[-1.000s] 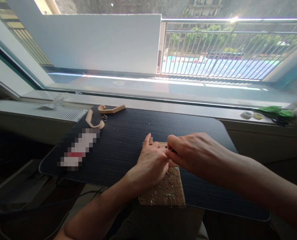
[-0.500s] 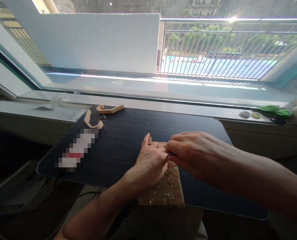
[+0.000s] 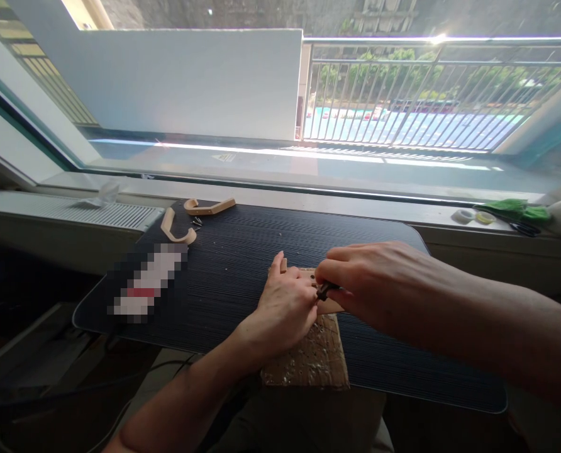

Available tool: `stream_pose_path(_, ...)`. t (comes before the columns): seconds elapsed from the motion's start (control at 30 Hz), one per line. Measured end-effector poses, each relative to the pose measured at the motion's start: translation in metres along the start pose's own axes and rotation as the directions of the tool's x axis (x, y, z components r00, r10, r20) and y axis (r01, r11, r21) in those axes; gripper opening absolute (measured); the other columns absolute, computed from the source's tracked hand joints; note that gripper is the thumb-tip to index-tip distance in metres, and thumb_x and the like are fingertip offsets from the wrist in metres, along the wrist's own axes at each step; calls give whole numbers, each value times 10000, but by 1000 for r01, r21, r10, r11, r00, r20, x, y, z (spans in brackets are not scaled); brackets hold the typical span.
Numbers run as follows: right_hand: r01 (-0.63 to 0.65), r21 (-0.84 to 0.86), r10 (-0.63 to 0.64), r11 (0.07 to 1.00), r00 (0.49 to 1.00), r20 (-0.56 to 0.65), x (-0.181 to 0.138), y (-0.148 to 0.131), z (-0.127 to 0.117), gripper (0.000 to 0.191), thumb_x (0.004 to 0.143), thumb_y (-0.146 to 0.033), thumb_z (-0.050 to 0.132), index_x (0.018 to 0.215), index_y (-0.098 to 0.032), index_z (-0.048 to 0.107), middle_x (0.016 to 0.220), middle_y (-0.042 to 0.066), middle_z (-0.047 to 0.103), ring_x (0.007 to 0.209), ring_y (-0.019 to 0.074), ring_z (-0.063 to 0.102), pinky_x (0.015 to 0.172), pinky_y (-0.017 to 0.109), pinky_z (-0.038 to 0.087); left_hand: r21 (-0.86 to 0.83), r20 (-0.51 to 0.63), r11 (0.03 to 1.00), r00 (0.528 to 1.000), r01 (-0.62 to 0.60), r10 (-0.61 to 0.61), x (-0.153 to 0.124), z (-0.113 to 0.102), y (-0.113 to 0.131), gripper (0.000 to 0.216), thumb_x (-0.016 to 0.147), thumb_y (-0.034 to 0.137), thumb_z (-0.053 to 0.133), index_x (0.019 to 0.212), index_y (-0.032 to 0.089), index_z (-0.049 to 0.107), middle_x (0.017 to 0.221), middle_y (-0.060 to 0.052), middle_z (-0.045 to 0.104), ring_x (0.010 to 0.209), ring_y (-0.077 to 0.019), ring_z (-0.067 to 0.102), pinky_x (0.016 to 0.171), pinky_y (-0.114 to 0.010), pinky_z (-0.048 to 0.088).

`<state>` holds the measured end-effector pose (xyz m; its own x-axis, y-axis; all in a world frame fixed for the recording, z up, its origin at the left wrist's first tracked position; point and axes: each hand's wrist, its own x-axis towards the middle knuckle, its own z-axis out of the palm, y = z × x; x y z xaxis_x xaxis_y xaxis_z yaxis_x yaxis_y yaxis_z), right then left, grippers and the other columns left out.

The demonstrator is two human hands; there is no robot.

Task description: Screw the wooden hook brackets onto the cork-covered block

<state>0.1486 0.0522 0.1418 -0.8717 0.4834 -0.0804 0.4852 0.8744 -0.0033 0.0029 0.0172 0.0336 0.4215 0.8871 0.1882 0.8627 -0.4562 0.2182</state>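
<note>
**Q:** Daylight from the window (image 3: 309,94) falls on a dark ribbed mat (image 3: 243,251). What is the work position?

**A:** I work at the near edge of the mat. A cardboard pad (image 3: 316,362), pocked with small holes, lies there and overhangs the edge toward me. My left hand (image 3: 285,308) presses down on a light wooden piece (image 3: 330,307) resting on that pad; the fingers are curled and most of the piece is hidden beneath them. My right hand (image 3: 370,283) is closed in a pinch around a small dark tool (image 3: 325,290), its tip touching or just beside the wood. I cannot tell what kind of tool it is.

**Q:** What fault conditions apply?

**A:** My left fingertips sit right at the tool tip, so in my judgement a slip off the wood would drive it into them. The overhanging pad could tilt under pressure and shift the piece.

**Q:** Anything loose nearby?

**A:** Two curved wooden parts (image 3: 179,231) and small dark screws (image 3: 196,221) lie at the far left corner, well apart from my hands. A jolt to the mat could roll the screws off.
</note>
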Motion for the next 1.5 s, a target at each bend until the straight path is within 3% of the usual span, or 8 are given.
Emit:
stream_pose_path(0.37,-52,-137,44,989,997,-56,4,0,19,186,831,-185,473,656,-171,534,568,-1,566,460,95,469,448,235,195,-10,-21,1000,1000,8,-9,0,0,1,110,738,206,540,782,211,641,812,-20,631,867,-187,537,1054,-498,127)
stream_pose_path(0.7,17,71,-17,997,1000,-2,2,1,19,101,799,-144,497,752,-183,579,688,6,606,607,103,544,539,218,295,-20,-26,1000,1000,3,-3,0,2,0,149,752,216,516,835,214,640,839,-30,640,860,-201,535,1042,-501,149)
stream_pose_path(0.9,-175,68,176,982,984,-19,3,2,24,208,853,-311,449,746,-172,561,565,-7,550,475,101,472,463,239,209,-34,-20,999,1000,-5,4,-1,1,0,137,737,205,524,823,203,630,846,-33,633,886,-198,528,1047,-506,122)
stream_pose_path(1.07,-271,308,319,912,941,-115,-20,10,20,284,829,-429,454,783,-191,602,534,-28,539,450,86,441,452,215,250,-65,11,996,998,-54,55,-4,-4,-3,87,730,196,537,730,201,624,867,-23,637,908,-198,522,1053,-527,77)
stream_pose_path(1.17,-320,500,481,805,845,-232,-44,11,26,303,791,-467,498,848,-194,616,542,-30,546,444,81,424,430,202,293,-108,-19,992,998,-65,64,-6,-13,-3,109,727,190,546,794,211,630,877,-12,634,916,-187,526,1062,-524,56)
stream_pose_path(1.3,-257,804,725,536,629,-282,-71,12,58,298,734,-452,583,858,-183,617,566,-12,560,481,99,466,437,210,368,-205,-174,979,985,-21,-15,-18,-27,-4,208,741,231,563,943,242,614,940,3,613,953,-168,530,1077,-497,83)
stream_pose_path(1.4,23,977,876,213,437,-201,-85,11,97,270,713,-426,622,847,-191,611,574,-8,571,508,107,491,478,224,409,-316,-449,940,854,125,-265,-41,-26,-11,217,781,237,519,987,220,587,1020,-27,584,998,-170,522,1045,-440,247)
stream_pose_path(1.5,289,954,900,-83,433,-53,-91,2,133,254,694,-404,653,850,-209,606,589,-12,592,558,108,522,568,245,447,-403,-536,888,729,221,-425,-71,-12,-22,215,798,278,508,978,184,578,1044,-55,576,1019,-178,520,942,-354,396)
